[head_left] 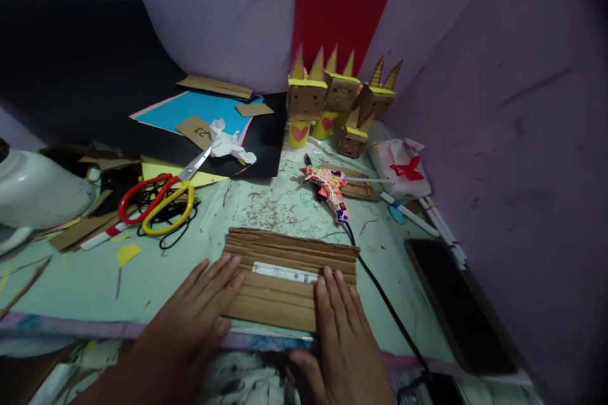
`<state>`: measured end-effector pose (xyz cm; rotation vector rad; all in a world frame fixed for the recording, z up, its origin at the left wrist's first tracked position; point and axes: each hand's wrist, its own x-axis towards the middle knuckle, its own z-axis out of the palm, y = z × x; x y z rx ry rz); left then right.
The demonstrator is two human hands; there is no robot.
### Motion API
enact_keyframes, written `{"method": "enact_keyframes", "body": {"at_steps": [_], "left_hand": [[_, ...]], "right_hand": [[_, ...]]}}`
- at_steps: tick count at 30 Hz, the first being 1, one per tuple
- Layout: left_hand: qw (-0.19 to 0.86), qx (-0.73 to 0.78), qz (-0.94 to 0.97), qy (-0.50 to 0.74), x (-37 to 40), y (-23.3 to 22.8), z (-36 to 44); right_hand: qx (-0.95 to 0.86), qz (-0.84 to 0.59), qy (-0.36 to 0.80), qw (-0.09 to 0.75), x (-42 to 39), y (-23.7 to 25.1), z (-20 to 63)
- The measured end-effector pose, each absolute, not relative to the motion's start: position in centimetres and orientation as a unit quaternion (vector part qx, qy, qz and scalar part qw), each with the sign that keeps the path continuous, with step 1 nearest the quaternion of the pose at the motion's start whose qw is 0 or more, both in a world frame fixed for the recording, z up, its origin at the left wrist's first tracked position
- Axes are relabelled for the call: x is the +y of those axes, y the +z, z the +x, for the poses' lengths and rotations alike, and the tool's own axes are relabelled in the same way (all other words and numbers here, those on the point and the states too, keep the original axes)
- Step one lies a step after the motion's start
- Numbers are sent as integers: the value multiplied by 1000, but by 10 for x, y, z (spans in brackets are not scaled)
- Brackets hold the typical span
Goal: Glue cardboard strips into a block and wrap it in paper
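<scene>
A piece of corrugated cardboard [270, 304] lies flat near the table's front edge, creased lengthwise. Across its middle is a white printed strip [285, 273]; I cannot tell whether it is a label or a ruler. My left hand [199, 304] rests on the cardboard's left end, fingers stretched out. Over the right end lies my right hand [342, 323], its fingers flat and the thumb apart. Just behind the cardboard is a flower-patterned glue gun [329, 188] on its side, a glue stick in its back and a black cord [384, 297] running to the right.
Red-and-yellow scissors [173, 193], black string and scraps lie left, near a white jug [42, 190]. Several cardboard figures [306, 101] with yellow horns stand at the back. A phone [456, 304] lies right, beside white sticks [444, 231]. Coloured paper [190, 115] lies back left.
</scene>
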<state>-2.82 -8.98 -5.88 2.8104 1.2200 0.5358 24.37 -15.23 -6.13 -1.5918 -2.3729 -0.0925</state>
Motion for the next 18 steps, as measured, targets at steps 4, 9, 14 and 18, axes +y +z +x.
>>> {"method": "enact_keyframes", "body": {"at_steps": [4,9,14,18], "left_hand": [[166,569,742,314,-78,-44,-44],[337,621,646,290,-55,-21,-28],[361,612,644,283,-37,-19,0],[418,569,635,314,-24,-9,6]], "right_hand": [[-720,-630,40,288,-157,-47,262],[-566,-714,128,392,-155,-38,278],[-489,-713,283,416,-145,-49,275],[-464,-689,361,424,-132,-46,272]]}}
